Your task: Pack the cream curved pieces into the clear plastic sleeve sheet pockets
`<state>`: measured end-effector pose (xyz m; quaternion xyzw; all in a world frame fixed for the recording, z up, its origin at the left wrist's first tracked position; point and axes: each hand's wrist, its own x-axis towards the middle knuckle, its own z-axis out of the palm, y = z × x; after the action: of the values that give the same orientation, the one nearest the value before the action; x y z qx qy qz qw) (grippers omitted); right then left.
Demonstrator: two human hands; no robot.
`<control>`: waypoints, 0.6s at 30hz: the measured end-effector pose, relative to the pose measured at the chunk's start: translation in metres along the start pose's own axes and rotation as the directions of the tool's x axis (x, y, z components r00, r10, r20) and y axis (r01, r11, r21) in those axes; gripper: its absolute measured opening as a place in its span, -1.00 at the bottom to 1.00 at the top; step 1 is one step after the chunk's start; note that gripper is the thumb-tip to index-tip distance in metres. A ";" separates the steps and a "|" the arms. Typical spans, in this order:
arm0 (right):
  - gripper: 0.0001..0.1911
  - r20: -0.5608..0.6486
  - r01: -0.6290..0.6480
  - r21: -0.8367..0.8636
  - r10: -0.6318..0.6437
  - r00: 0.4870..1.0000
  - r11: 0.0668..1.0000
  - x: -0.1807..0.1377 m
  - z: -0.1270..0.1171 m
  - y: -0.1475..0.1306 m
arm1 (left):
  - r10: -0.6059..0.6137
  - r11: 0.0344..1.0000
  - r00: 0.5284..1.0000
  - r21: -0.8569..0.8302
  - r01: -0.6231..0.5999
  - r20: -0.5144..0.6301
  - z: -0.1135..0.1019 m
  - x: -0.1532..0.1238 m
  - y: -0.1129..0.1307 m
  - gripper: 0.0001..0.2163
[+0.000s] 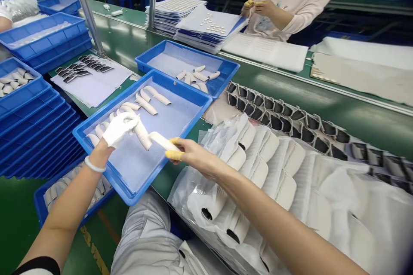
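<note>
My left hand [118, 130], in a white glove, is closed on a ribbed cream curved piece [143, 135] above the near blue tray [206, 102]. My right hand [191, 154], with yellow finger covers, pinches one end of a smooth cream curved strip [161, 140]. The strip's far end comes close to the ribbed piece; whether they touch I cannot tell. Behind and beside my left hand, several similar cream pieces [146, 105] lie on the tray's white lining.
Plastic-wrapped rows of cream shells [258, 172] fill the right side. A second blue tray [187, 53] stands behind. Stacked blue trays [38, 129] rise at left, near dark pieces [85, 68] on a white sheet. Across the bench, a co-worker's hands [258, 6] hold something small.
</note>
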<state>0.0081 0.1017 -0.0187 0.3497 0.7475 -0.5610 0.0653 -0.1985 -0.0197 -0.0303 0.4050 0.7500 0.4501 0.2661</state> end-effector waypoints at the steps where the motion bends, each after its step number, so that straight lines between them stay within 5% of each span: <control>1: -0.68 -0.038 0.027 0.122 -0.022 0.999 0.992 -0.018 -0.002 0.003 | 0.016 0.998 0.999 -0.053 -0.014 0.032 0.004 -0.005 0.005 -0.67; 5: -0.47 -0.129 0.098 0.623 -0.022 0.991 0.776 -0.076 0.007 0.017 | 0.109 0.941 0.972 -0.337 -0.033 0.209 0.037 -0.016 0.030 -0.70; 9: -0.41 -0.048 0.045 0.756 -0.014 0.999 0.652 -0.110 0.031 0.021 | 0.167 0.835 0.928 -0.548 0.046 0.333 0.072 -0.037 0.048 -0.78; 14: -0.38 -0.065 0.042 0.809 0.018 0.998 0.587 -0.133 0.050 0.025 | 0.207 0.891 0.936 -0.451 -0.059 0.286 0.091 -0.063 0.064 -0.86; 18: -0.38 -0.119 0.094 0.830 0.010 0.993 0.550 -0.140 0.058 0.034 | 0.234 0.959 0.923 -0.229 -0.168 0.306 0.096 -0.077 0.080 -0.65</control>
<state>0.1155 -0.0078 0.0023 0.3509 0.4031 -0.8294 -0.1626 -0.0552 -0.0196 0.0004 0.5213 0.6005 0.4732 0.3790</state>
